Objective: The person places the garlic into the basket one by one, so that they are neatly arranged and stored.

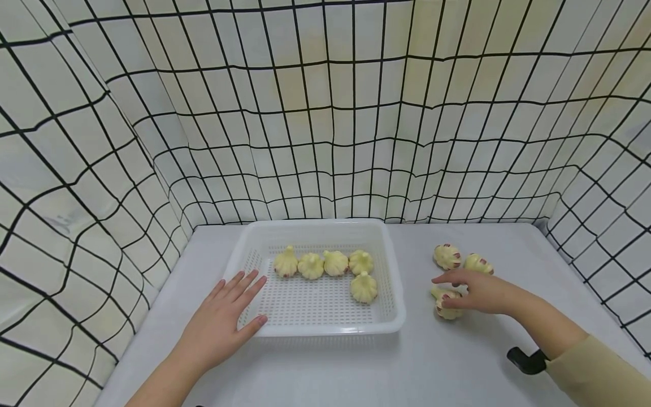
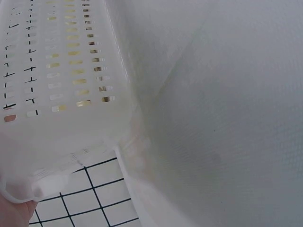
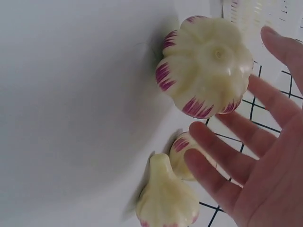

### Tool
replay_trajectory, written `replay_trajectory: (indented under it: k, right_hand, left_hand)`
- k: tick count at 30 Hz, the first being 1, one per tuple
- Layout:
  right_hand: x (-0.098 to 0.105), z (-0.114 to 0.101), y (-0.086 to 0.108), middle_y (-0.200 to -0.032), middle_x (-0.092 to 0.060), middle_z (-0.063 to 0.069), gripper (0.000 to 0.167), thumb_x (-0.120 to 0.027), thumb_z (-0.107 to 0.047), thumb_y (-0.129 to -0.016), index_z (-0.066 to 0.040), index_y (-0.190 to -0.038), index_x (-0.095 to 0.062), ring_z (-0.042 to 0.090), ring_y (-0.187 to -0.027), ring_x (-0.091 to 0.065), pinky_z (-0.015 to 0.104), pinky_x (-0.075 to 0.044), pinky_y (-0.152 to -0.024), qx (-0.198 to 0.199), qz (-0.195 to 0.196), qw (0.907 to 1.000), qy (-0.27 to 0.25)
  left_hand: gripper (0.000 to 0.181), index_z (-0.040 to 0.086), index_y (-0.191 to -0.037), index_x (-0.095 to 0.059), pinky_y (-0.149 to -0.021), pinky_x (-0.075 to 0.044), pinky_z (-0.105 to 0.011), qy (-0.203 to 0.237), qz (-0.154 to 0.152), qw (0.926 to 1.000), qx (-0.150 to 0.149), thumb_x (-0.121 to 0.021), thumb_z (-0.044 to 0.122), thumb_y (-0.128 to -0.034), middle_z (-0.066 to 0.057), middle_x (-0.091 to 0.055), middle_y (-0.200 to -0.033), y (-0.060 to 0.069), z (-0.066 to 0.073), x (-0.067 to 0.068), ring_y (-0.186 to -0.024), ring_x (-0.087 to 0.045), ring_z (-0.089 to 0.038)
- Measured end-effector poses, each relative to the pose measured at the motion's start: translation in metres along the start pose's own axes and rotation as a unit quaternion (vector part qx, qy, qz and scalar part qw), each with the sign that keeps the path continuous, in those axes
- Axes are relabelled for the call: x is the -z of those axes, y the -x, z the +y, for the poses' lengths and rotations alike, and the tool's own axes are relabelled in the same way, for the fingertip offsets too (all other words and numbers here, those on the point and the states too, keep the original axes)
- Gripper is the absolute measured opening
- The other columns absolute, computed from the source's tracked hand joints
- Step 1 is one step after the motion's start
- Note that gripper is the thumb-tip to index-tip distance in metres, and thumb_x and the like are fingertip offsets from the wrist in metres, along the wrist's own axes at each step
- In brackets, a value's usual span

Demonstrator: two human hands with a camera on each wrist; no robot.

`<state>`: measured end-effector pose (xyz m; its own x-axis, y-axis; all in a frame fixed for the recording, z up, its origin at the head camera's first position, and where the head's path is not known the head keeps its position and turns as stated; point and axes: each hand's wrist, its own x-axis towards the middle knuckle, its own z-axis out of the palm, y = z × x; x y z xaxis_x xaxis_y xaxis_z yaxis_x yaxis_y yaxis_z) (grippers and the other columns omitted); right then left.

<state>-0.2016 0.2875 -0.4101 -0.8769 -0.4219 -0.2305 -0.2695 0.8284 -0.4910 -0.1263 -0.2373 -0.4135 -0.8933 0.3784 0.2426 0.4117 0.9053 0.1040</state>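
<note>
My left hand [image 1: 217, 319] lies at the left side of a white perforated plastic basket [image 1: 325, 329], fingers straight and spread over its rim. In the left wrist view, part of that hand [image 2: 16, 213] touches the basket rim. Several garlic bulbs [image 1: 311, 265] sit inside, in a row with one in front. My right hand [image 1: 483, 291] reaches over a garlic bulb [image 3: 208, 66] with purple streaks, its fingers spread about the bulb without closing on it. Behind it lie two more bulbs, one whole [image 1: 447, 256] and one partly covered by the hand [image 1: 478, 263].
A white-covered table [image 1: 325, 373] carries everything. Black netting [image 1: 330, 141] over white sheeting walls the back and both sides. A black device [image 1: 527, 360] sits at the right sleeve [image 1: 595, 373].
</note>
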Motion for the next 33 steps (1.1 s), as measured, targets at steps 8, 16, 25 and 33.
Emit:
replay_trajectory:
  k: [8, 16, 25, 33]
  right_hand:
    - [-0.0013, -0.0059, -0.001, -0.136, -0.057, 0.014, 0.064, -0.073, -0.056, -0.083, -0.016, -0.132, -0.065, 0.031, -0.11, -0.061, 0.046, -0.057, -0.08, -0.038, 0.011, 0.9991, 0.014]
    - [-0.0066, -0.0024, -0.0032, -0.123, -0.067, 0.01, 0.06, -0.07, -0.061, -0.083, -0.016, -0.123, -0.07, 0.036, -0.118, -0.058, 0.059, -0.049, -0.092, -0.034, -0.002, 0.997, 0.07]
    - [-0.0048, -0.0065, -0.001, -0.121, -0.068, 0.008, 0.055, -0.072, -0.055, -0.084, -0.017, -0.124, -0.07, 0.028, -0.109, -0.062, 0.054, -0.052, -0.086, -0.032, -0.016, 0.9971, 0.068]
    - [0.0008, -0.0098, 0.0016, -0.119, -0.067, 0.002, 0.048, -0.081, -0.038, -0.079, -0.024, -0.124, -0.07, 0.016, -0.089, -0.052, 0.034, -0.045, -0.069, -0.011, -0.039, 0.9985, 0.037]
  left_hand:
    - [0.072, 0.021, -0.154, -0.039, -0.115, -0.024, -0.057, -0.005, 0.013, 0.9999, -0.005, -0.062, 0.051, -0.0932, -0.006, -0.035, -0.158, 0.0005, 0.0007, 0.0002, -0.145, -0.031, -0.034]
    - [0.072, 0.022, -0.154, -0.038, -0.116, -0.023, -0.058, -0.005, 0.007, 1.0, -0.003, -0.061, 0.052, -0.0934, -0.005, -0.035, -0.159, 0.0001, 0.0006, 0.0, -0.146, -0.03, -0.034]
    - [0.072, 0.022, -0.155, -0.037, -0.116, -0.023, -0.057, -0.004, 0.009, 0.9999, -0.005, -0.06, 0.053, -0.0939, -0.004, -0.034, -0.159, 0.0006, 0.0015, 0.0006, -0.146, -0.03, -0.033]
    - [0.071, 0.021, -0.154, -0.038, -0.116, -0.022, -0.057, -0.002, 0.01, 0.9999, -0.005, -0.061, 0.05, -0.0935, -0.005, -0.035, -0.159, 0.0008, 0.0034, 0.0013, -0.145, -0.031, -0.033]
